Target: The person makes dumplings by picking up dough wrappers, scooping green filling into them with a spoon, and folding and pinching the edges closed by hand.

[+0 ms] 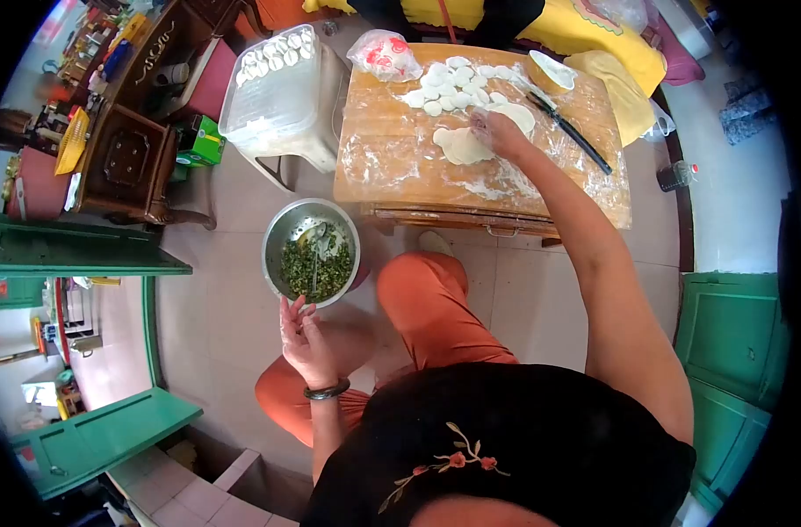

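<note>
On the floured wooden table (pixel 392 184), my right hand (pixel 499 133) has its fingers bent down at rolled dough wrappers (pixel 462 147); what is between the fingertips is hidden. Another flat wrapper (pixel 516 114) lies just behind it. Small flattened dough pieces (pixel 449 86) are grouped farther back. My left hand (pixel 304 344) is raised at the near rim of a metal bowl (pixel 270 263), fingers apart and holding nothing. Chopped green filling (pixel 317 272) and a spoon (pixel 316 255) are in the bowl.
A black rolling pin (pixel 569 133) and a white bowl (pixel 552 72) are at the table's right. A plastic bag (pixel 385 56) sits at its back left. Left of the table, filled dumplings (pixel 277 53) lie on a plastic container (pixel 269 101) on a stool (pixel 317 156).
</note>
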Available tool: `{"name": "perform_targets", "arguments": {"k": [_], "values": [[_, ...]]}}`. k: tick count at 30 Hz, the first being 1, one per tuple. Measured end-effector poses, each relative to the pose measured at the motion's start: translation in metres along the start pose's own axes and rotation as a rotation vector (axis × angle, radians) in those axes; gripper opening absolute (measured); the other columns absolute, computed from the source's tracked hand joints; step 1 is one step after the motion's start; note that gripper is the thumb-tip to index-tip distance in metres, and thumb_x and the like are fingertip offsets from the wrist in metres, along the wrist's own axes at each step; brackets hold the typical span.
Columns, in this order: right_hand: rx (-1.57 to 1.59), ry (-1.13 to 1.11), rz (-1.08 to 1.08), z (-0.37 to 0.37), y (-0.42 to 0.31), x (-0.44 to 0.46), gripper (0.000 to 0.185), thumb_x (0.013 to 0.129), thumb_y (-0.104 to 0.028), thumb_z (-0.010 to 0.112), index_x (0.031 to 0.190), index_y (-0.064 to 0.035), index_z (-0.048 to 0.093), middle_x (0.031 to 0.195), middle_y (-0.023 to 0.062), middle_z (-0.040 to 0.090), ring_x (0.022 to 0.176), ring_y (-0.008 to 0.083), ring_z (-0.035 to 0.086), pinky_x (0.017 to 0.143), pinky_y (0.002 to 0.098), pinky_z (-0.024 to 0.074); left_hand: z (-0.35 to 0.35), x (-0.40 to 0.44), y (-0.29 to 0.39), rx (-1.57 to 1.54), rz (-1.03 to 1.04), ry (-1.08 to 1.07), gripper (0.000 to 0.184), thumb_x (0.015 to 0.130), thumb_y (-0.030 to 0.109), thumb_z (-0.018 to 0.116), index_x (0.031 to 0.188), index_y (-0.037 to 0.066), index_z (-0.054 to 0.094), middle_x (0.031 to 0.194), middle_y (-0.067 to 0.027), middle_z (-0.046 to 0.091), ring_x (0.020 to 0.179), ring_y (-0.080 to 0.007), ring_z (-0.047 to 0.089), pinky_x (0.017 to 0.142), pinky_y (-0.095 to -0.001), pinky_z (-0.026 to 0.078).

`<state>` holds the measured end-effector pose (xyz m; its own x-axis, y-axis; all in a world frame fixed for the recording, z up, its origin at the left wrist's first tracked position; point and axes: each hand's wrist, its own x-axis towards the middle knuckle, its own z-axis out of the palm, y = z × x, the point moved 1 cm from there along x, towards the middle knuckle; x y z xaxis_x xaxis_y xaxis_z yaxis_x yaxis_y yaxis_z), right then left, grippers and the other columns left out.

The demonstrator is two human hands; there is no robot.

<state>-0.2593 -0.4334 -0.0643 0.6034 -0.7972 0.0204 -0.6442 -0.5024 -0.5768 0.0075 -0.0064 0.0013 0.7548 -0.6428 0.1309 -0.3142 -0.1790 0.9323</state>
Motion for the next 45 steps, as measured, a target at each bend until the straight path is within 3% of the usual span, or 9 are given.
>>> {"name": "perform_targets", "arguments": {"k": [5,8,17,25,29,30,37,41,45], "values": [[-0.007,0.109,-0.176,0.017,0.016,-0.001,0.025,0.083,-0.015,0.063,0.104,-0.0026,0.060,0.100,0.0189,0.064,0.089,0.0348,0.062,0.078,0.0404,0.0474,-0.003,0.001,0.009,0.043,0.030,-0.022,0.046,0.093,-0.002,0.041,0.138,0.001,0.037,0.118,-0.0133,0.058,0.096,-0.0171,0.061,0.080,-0.0294,0.052],[-0.012,0.001,-0.046,0.004,0.010,-0.003,0.020,0.083,-0.014,0.062,0.099,-0.0021,0.062,0.096,0.0200,0.064,0.087,0.0349,0.062,0.076,0.0403,0.0469,-0.005,-0.005,0.014,0.104,0.089,-0.020,0.047,0.092,-0.003,0.041,0.138,0.001,0.038,0.118,-0.0136,0.059,0.095,-0.0168,0.062,0.080,-0.0290,0.052],[-0.023,0.534,-0.274,-0.083,-0.069,-0.014,0.013,0.082,-0.010,0.062,0.090,-0.0003,0.061,0.084,0.0202,0.062,0.081,0.0365,0.061,0.071,0.0387,0.0471,-0.020,-0.027,0.023,0.180,0.231,0.010,0.047,0.090,-0.005,0.043,0.136,0.002,0.042,0.113,-0.0130,0.062,0.091,-0.0175,0.063,0.079,-0.0298,0.053],[0.122,0.591,-0.091,-0.094,-0.049,-0.033,0.011,0.080,-0.009,0.062,0.085,0.0001,0.062,0.080,0.0195,0.064,0.076,0.0344,0.062,0.066,0.0367,0.0475,-0.035,-0.048,0.042,0.194,0.305,-0.015,0.044,0.090,-0.005,0.043,0.134,0.000,0.044,0.110,-0.0126,0.063,0.090,-0.0161,0.063,0.080,-0.0295,0.052],[0.030,0.629,0.024,-0.087,-0.025,-0.033,0.016,0.081,-0.013,0.064,0.085,0.0022,0.063,0.076,0.0150,0.064,0.072,0.0236,0.063,0.062,0.0333,0.0487,-0.042,-0.054,0.034,0.096,0.263,-0.033,0.041,0.092,-0.004,0.044,0.133,-0.001,0.045,0.109,-0.0117,0.063,0.089,-0.0149,0.063,0.080,-0.0284,0.052],[0.326,0.519,0.201,-0.090,-0.050,-0.044,0.016,0.083,-0.014,0.064,0.087,0.0020,0.064,0.078,0.0109,0.063,0.071,0.0183,0.061,0.058,0.0311,0.0487,-0.042,-0.054,0.038,0.010,0.172,-0.050,0.039,0.093,-0.002,0.044,0.133,-0.002,0.044,0.109,-0.0115,0.063,0.090,-0.0142,0.062,0.079,-0.0274,0.052],[0.963,0.047,0.024,-0.046,-0.187,-0.066,0.017,0.087,-0.009,0.060,0.102,-0.0011,0.063,0.090,0.0058,0.063,0.078,0.0143,0.061,0.066,0.0276,0.0523,-0.026,-0.045,0.029,-0.647,-0.361,-0.363,0.041,0.097,0.015,0.045,0.134,-0.002,0.041,0.115,-0.0168,0.061,0.100,-0.0216,0.062,0.086,-0.0321,0.051],[0.986,-0.366,-0.158,0.004,-0.292,-0.113,0.016,0.091,-0.006,0.054,0.106,-0.0043,0.060,0.096,0.0024,0.062,0.085,0.0142,0.062,0.073,0.0280,0.0516,-0.024,-0.038,0.032,-1.017,-0.455,-0.603,0.067,0.096,0.049,0.040,0.141,0.002,0.028,0.136,-0.0190,0.044,0.124,-0.0291,0.046,0.105,-0.0416,0.036],[0.763,-0.603,-0.354,0.055,-0.356,-0.148,0.021,0.089,-0.001,0.048,0.104,-0.0021,0.062,0.095,0.0077,0.063,0.092,0.0152,0.060,0.081,0.0290,0.0474,-0.034,-0.035,0.043,-1.417,-0.421,-0.614,0.060,0.096,0.048,0.040,0.140,0.008,0.032,0.138,-0.0104,0.044,0.127,-0.0262,0.043,0.107,-0.0464,0.034]]}}
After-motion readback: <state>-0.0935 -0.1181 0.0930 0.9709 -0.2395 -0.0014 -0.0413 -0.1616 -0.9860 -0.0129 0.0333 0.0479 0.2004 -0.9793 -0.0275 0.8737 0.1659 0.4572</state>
